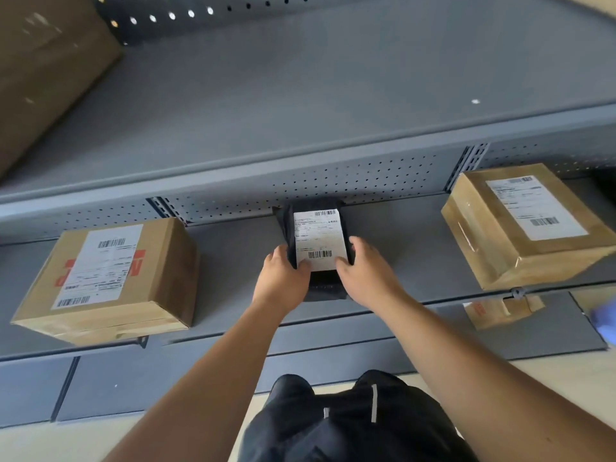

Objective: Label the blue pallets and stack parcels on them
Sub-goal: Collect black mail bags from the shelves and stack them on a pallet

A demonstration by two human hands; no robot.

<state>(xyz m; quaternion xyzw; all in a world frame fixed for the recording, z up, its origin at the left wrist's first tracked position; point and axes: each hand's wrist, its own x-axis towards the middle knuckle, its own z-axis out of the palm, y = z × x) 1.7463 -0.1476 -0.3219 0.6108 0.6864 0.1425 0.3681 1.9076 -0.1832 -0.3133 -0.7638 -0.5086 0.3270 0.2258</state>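
The parcel (316, 238) lay label-up midway along the shelf (233, 258), far end at its back edge, left hand (283, 278) and right hand (365, 271) each clasping a near side, seemingly for a level lift; left box (110, 278) and right box (523, 225) sat well apart toward its ends.

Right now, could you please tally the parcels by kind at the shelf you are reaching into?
Boxes: 2
Black bag: 1
Total: 3
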